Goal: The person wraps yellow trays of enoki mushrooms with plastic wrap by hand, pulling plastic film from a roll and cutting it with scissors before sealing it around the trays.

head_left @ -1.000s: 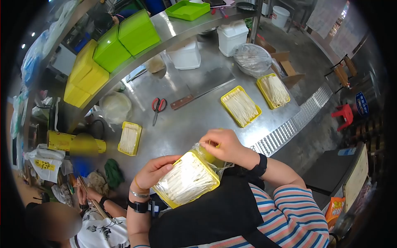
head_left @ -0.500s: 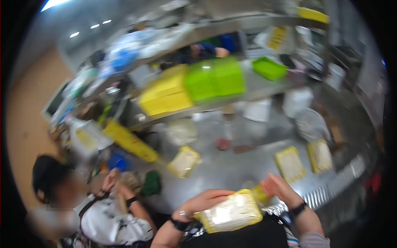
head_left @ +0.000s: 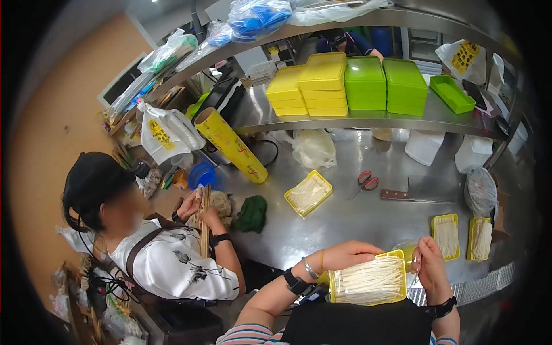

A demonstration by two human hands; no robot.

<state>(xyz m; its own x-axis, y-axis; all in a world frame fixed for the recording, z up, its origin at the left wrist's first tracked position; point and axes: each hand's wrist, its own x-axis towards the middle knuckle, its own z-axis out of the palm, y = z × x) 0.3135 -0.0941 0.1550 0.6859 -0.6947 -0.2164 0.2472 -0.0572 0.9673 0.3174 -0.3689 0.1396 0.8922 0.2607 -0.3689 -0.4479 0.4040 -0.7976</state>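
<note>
My left hand (head_left: 348, 255) grips the upper left edge of a yellow tray (head_left: 397, 253), which is tilted in front of my apron. Long thin white strands, resembling enoki mushrooms (head_left: 368, 280), fill it. At the tray's right side, my right hand (head_left: 428, 261) is closed with fingertips pinched together; what they hold is too small to make out. A shiny streak shows just under those fingers. Similar filled trays lie on the steel table: one tray (head_left: 326, 205) near the middle, one tray (head_left: 457, 253) and another tray (head_left: 471, 259) at the right.
Red-handled scissors (head_left: 368, 181) and a wooden-handled knife (head_left: 397, 195) lie on the steel table (head_left: 345, 230). A yellow film roll (head_left: 233, 146) leans at left. Yellow boxes (head_left: 322, 86) and green boxes (head_left: 366, 86) stand on the shelf. A co-worker (head_left: 172, 253) holds sticks (head_left: 205, 224) beside me.
The view has turned and steadied. My right hand, spread and apart from the tray before, is now pinched close to its right edge. My left hand still holds the tray.
</note>
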